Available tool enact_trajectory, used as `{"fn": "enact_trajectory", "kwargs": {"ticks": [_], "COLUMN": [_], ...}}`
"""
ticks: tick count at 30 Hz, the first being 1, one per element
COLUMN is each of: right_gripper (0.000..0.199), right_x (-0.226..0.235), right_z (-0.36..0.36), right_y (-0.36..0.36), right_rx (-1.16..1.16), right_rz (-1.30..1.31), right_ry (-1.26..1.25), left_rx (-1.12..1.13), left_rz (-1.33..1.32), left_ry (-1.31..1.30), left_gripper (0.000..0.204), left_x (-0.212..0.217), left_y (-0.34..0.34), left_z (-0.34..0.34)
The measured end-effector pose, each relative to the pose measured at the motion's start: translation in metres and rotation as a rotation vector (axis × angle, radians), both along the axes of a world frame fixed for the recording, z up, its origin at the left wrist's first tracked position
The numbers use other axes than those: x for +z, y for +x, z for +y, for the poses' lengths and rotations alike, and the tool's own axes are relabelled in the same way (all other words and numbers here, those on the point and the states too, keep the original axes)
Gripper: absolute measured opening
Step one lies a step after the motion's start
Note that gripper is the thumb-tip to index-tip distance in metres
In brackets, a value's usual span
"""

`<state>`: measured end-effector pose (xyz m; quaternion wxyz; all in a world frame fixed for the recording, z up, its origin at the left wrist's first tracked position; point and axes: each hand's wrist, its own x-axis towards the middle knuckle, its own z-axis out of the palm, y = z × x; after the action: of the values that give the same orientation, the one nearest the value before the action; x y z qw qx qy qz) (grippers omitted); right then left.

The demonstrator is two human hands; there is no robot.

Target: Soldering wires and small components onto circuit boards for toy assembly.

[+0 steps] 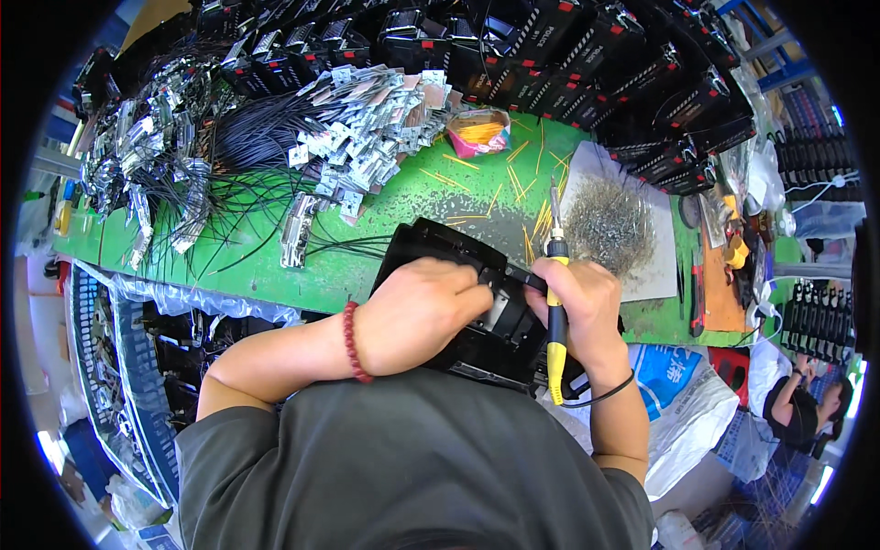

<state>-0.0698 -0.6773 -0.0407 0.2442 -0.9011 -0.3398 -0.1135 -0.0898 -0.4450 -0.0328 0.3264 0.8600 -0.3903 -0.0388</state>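
Observation:
A black plastic housing (pixel 442 240) lies open at the bench's near edge, in front of my body. My left hand (pixel 426 307) rests over it with the fingers curled together; whatever they pinch is hidden. Beside those fingertips a small pale metal plate (pixel 498 312) shows inside the housing. A soldering iron (pixel 556 353) with a yellow and black handle is gripped in my right hand (pixel 591 298), its metal tip pointing away from me. The thumb and fingers of that hand also reach the housing's right side. Thin black wires run left from the housing to a bundle of metal parts (pixel 295 234).
On the green bench (pixel 266 284) lie heaped metal plates with black wires (pixel 367 128). Yellow tubes (pixel 520 183) are scattered near a pink bag (pixel 479 133). Metal bits cover a pale sheet (pixel 662 261) at right. Black housings (pixel 587 55) are stacked behind. Another person (pixel 802 403) sits far right.

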Motion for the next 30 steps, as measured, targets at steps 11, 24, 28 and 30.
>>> {"fn": "enact_trajectory", "kwargs": {"ticks": [11, 24, 28, 30], "right_gripper": [0.013, 0.034, 0.026, 0.031], "right_x": [0.014, -0.026, -0.091, -0.101], "right_z": [0.016, 0.012, -0.011, -0.008], "right_y": [0.093, 0.103, 0.026, 0.003], "right_rx": [0.161, 0.105, -0.191, -0.171], "right_rz": [-0.459, -0.4, -0.188, -0.029], "right_ry": [-0.165, 0.186, 0.486, 0.398], "left_rx": [0.23, 0.387, 0.371, 0.369], "left_rz": [0.086, 0.0, 0.049, 0.039], "left_ry": [-0.165, -0.181, -0.188, -0.205], "left_gripper": [0.023, 0.007, 0.007, 0.007], "left_x": [-0.018, -0.069, -0.074, -0.075], "left_y": [0.024, 0.036, 0.036, 0.037], "left_z": [-0.01, -0.029, -0.032, -0.032]}}
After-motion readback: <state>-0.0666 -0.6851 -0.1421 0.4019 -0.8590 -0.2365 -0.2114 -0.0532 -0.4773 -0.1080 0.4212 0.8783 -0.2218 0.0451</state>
